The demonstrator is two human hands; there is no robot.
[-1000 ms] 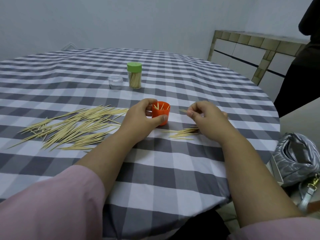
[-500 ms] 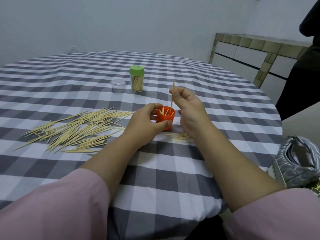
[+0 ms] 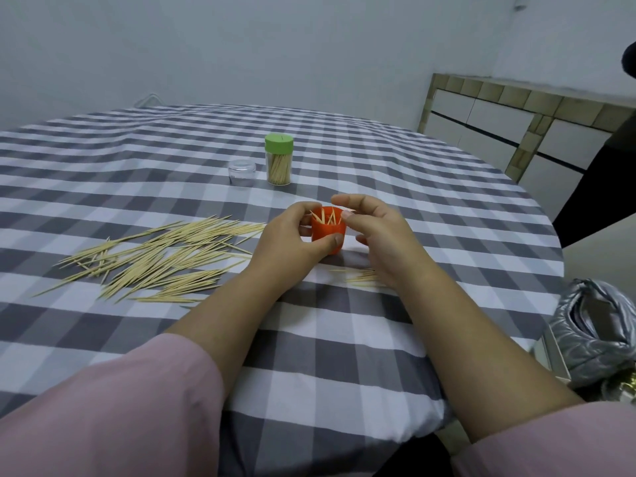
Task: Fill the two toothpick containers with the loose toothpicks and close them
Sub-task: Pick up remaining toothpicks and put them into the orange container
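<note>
Bare checked table (image 3: 344,356) lower centre; left hand (image 3: 292,241) grips orange container (image 3: 328,232), toothpicks (image 3: 325,216) poking out; right hand (image 3: 378,235) fingers loosely curled, empty, beside rim

The left hand (image 3: 292,241) grips the orange cup (image 3: 327,232) and the right hand (image 3: 378,232) hangs just beside its rim, so both sides of the cup are blocked; only its far side lies open. A wide pile of toothpicks (image 3: 155,256) covers the cloth to the left, a smaller bunch (image 3: 361,275) lies under the right wrist; bare checked tablecloth (image 3: 309,339) shows nearer, between the forearms; beyond, the green-lidded jar (image 3: 278,159) and clear lid (image 3: 242,172) stand near each other, well apart from the cup
</note>
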